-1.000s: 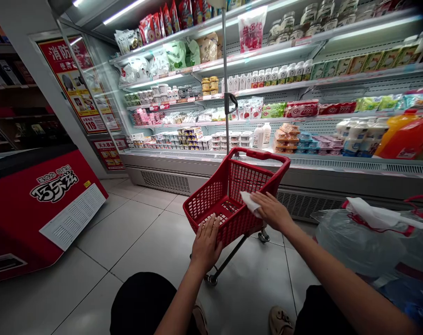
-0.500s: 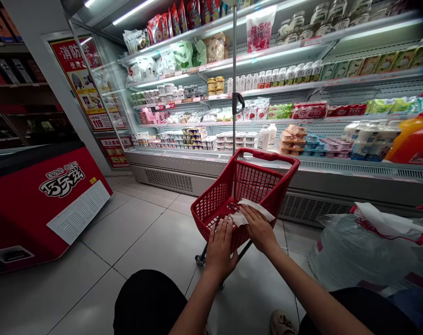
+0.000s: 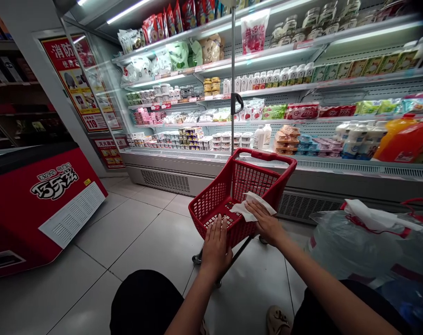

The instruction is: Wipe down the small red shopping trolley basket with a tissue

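Tissue (image 3: 241, 211): higher on cart (image 3: 282, 185) edge than half-second ago
Right hand (image 3: 265, 221): nearly flat, holding tissue
Left hand (image 3: 214, 249): uncurled over near corner

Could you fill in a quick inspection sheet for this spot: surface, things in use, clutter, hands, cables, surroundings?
Surface: pale tiled floor.
Things in use: red wheeled cart, standing between the person's legs and the display; white wipe, draped over its near rim.
Clutter: plastic-wrapped bottles at right, another white sheet on top.
Left hand: fingers over the near rim.
Right hand: fingers on the wipe.
Cables: nothing seen.
Surroundings: lit, stocked display ahead; red freezer at left.
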The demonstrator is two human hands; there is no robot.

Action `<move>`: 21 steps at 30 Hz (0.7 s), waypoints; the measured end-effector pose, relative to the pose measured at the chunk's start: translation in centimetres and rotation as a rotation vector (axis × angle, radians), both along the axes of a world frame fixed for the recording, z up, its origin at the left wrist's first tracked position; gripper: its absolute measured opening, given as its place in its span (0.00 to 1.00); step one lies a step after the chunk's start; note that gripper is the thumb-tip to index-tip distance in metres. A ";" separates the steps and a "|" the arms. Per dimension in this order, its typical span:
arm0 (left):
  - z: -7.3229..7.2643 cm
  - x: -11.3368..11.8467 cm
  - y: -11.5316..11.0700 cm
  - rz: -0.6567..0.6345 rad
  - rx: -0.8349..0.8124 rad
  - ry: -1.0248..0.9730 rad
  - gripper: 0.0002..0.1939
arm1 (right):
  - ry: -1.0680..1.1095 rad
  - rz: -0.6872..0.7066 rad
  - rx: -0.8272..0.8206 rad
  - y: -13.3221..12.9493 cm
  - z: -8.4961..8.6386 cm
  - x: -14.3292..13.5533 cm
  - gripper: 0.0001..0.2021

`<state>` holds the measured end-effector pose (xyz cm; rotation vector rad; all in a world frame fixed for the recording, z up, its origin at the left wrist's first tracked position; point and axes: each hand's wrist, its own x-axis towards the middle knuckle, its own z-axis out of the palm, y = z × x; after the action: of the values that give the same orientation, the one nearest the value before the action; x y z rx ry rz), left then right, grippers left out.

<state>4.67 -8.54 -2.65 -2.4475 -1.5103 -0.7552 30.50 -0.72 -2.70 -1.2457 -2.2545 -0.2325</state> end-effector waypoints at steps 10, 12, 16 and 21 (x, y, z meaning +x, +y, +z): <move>0.2 -2.0 0.7 -0.053 -0.003 0.077 0.50 | -0.068 0.214 -0.037 -3.6 0.2 -4.7 0.39; 0.5 -3.4 1.3 -0.098 0.007 0.110 0.45 | -0.108 0.205 -0.018 -2.1 0.3 -2.7 0.40; 0.8 -6.0 2.6 -0.063 0.026 0.166 0.35 | -0.131 0.059 0.044 2.0 -0.2 1.2 0.41; 0.0 -5.9 3.5 -0.002 0.065 0.166 0.33 | -0.099 -0.078 0.027 4.6 -0.9 1.2 0.37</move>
<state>-1.27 -5.03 -2.63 -2.3987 -1.4003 -0.5762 31.75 3.84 -3.58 -1.3360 -2.2808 -0.3594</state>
